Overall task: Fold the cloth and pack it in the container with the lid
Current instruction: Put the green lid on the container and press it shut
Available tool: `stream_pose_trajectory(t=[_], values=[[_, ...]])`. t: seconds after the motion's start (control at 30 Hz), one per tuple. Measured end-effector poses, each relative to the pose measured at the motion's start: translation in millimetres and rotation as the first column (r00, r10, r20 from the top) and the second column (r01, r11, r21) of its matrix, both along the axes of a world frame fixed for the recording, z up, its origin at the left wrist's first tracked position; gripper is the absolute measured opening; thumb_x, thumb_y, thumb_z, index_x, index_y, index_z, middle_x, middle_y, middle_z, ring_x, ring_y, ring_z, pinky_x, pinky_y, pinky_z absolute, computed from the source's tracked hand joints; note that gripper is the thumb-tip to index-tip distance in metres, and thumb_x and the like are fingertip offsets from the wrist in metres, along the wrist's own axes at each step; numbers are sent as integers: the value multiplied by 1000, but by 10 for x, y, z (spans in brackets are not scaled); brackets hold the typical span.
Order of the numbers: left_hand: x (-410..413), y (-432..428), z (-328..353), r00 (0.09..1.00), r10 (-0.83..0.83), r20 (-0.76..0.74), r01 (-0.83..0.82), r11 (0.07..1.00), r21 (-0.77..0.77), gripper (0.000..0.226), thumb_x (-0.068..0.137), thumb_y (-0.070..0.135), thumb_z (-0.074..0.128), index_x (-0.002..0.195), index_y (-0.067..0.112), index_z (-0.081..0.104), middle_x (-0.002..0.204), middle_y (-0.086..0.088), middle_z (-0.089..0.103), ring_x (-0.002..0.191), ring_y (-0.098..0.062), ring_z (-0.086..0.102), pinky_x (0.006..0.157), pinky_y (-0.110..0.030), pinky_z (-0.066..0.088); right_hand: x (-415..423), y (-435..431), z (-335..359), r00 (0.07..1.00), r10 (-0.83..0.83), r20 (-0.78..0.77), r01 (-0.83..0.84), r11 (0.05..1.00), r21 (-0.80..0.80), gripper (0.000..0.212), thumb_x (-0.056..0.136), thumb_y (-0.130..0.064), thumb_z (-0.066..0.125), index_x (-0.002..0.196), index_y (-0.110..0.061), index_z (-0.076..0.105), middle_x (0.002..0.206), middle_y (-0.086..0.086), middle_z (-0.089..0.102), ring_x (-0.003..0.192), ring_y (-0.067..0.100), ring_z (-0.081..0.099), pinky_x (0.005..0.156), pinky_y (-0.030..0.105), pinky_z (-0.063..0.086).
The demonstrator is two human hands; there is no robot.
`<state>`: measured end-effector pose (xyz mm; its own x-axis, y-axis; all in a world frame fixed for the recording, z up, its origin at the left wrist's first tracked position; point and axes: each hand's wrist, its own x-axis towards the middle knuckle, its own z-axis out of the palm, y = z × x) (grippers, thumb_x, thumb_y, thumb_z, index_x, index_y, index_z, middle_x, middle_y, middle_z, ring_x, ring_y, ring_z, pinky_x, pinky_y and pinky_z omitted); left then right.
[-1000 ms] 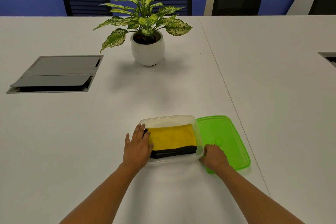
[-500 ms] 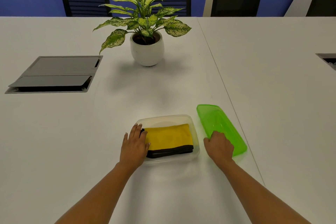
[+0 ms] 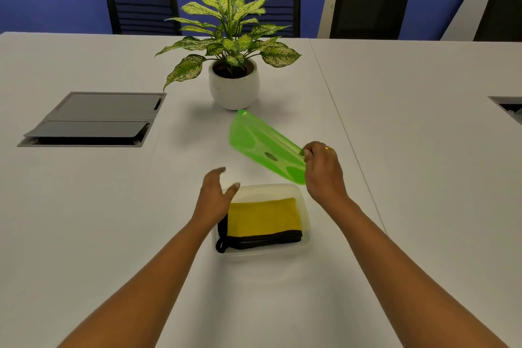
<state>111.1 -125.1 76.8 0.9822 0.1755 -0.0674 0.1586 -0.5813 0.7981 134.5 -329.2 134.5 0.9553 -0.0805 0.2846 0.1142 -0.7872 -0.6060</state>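
Note:
A folded yellow cloth [image 3: 262, 216] with a black edge lies inside a clear plastic container [image 3: 306, 230] on the white table. My right hand [image 3: 323, 171] grips the right end of a translucent green lid [image 3: 261, 144], held tilted in the air beyond the container's far edge. My left hand [image 3: 216, 196] hovers over the container's far left corner with fingers spread and nothing in it.
A potted plant in a white pot [image 3: 234, 87] stands just beyond the lid. A grey cable hatch [image 3: 93, 118] is set into the table at the left, another at the far right edge [image 3: 508, 107]. Black chairs [image 3: 142, 8] line the far side.
My right hand has lifted the green lid off the table and swung it up and leftward over the container's far side. My left hand has let go of the container's left side and risen.

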Motion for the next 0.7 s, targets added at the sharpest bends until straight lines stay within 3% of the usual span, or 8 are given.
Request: stream_pose_trajectory(t=[0.1, 0.17, 0.23, 0.3, 0.37, 0.43, 0.57, 0.7], values=[[102, 87, 226, 994, 94, 48, -85, 982, -167, 69, 87, 25, 63, 144, 9, 26, 151, -13, 30, 138, -26, 32, 112, -39, 30, 15, 44, 124, 990, 120, -71, -120, 993, 8, 27, 99, -11, 34, 106, -2, 58, 108, 18, 61, 107, 34, 47, 86, 41, 40], [135, 161, 336, 992, 108, 59, -92, 969, -231, 71, 84, 26, 66, 143, 13, 28, 150, -9, 34, 137, -24, 34, 111, -39, 33, 29, 50, 173, 969, 195, -153, -193, 981, 29, 28, 100, -12, 34, 109, -2, 59, 109, 18, 62, 108, 32, 48, 87, 38, 40], [135, 239, 408, 996, 72, 57, -53, 957, -285, 58, 84, 23, 66, 135, 10, 41, 138, -10, 49, 127, -24, 46, 102, -34, 40, 32, 35, 225, 944, 257, -206, -240, 965, 105, 28, 100, -13, 36, 109, -1, 59, 106, 16, 61, 101, 27, 49, 79, 29, 35], [96, 289, 453, 998, 36, 47, -14, 916, -400, 41, 86, 14, 63, 124, 4, 52, 118, -14, 63, 103, -23, 60, 87, -29, 47, 41, 5, 276, 926, 290, -240, -246, 949, 198, 26, 99, -15, 40, 108, -2, 61, 98, 9, 59, 93, 20, 49, 77, 25, 33], [38, 317, 454, 999, 33, 32, -14, 876, -482, 33, 87, 9, 60, 118, 0, 56, 93, -8, 68, 77, -16, 61, 72, -24, 49, 65, -34, 311, 923, 287, -255, -199, 925, 323, 23, 97, -17, 46, 103, -5, 64, 90, 2, 60, 86, 16, 52, 76, 27, 37], [-13, 333, 425, 998, 54, 11, -41, 854, -518, 30, 88, 9, 58, 116, 0, 57, 79, -1, 64, 65, -14, 56, 64, -24, 46, 83, -78, 322, 925, 275, -261, -114, 858, 500, 21, 95, -17, 50, 103, -6, 66, 84, -3, 63, 77, 10, 55, 70, 23, 41], [-91, 344, 307, 988, 139, -63, -149, 785, -601, 27, 91, 12, 55, 115, 2, 57, 75, 1, 61, 62, -12, 54, 61, -24, 43, 54, -174, 190, 910, 291, -294, 19, 681, 732, 26, 91, -7, 55, 115, 1, 60, 85, 0, 63, 78, 12, 61, 71, 21, 47], [-114, 322, 187, 958, 199, -206, -286, 703, -651, 28, 92, 12, 54, 116, -2, 57, 76, 0, 60, 63, -13, 52, 57, -22, 44, -62, -212, -88, 853, 321, -412, 135, 628, 767, 34, 90, 0, 55, 124, -3, 53, 86, 4, 60, 78, 17, 60, 69, 24, 49]])
